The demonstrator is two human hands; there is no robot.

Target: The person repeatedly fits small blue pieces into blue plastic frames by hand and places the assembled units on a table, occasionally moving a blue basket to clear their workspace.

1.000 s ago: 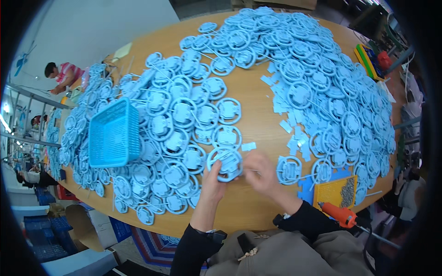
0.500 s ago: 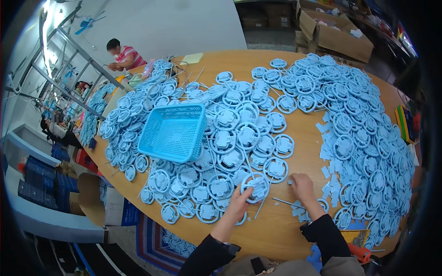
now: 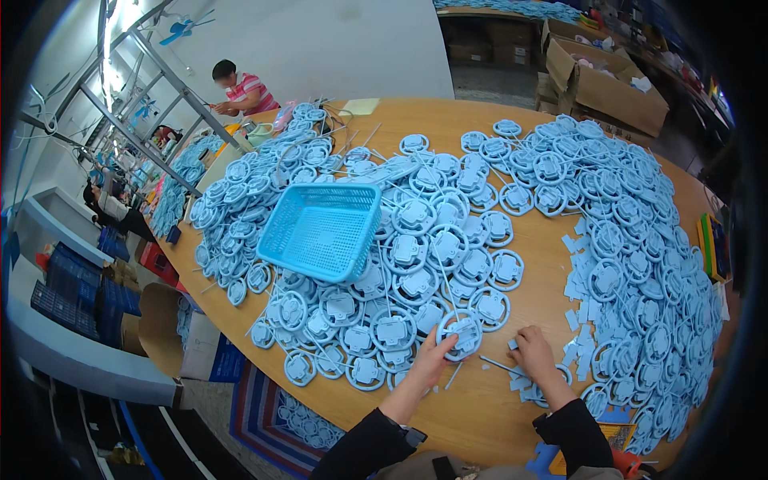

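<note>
My left hand (image 3: 429,366) grips the near rim of a light-blue plastic ring part (image 3: 461,334), round with a block-like centre. Thumb on top, it holds the part above the near edge of the left pile. To the right, my right hand (image 3: 534,354) is closed, with a small flat light-blue piece (image 3: 513,345) at its thumb and fingertips. Below that hand a thin light-blue rod (image 3: 501,366) lies on the wooden table (image 3: 448,404). Another ring part is partly hidden under my right wrist.
A blue mesh basket (image 3: 320,232) sits on the left pile of ring parts. A larger pile (image 3: 640,264) covers the right side, with small flat pieces (image 3: 578,312) along its inner edge. A co-worker in a striped shirt (image 3: 252,94) sits at the far left. Cardboard boxes (image 3: 616,92) stand beyond.
The whole view has shifted, so the table appears slightly lower and further right. The ring part in my left hand has tilted a little. Both hands keep their holds.
</note>
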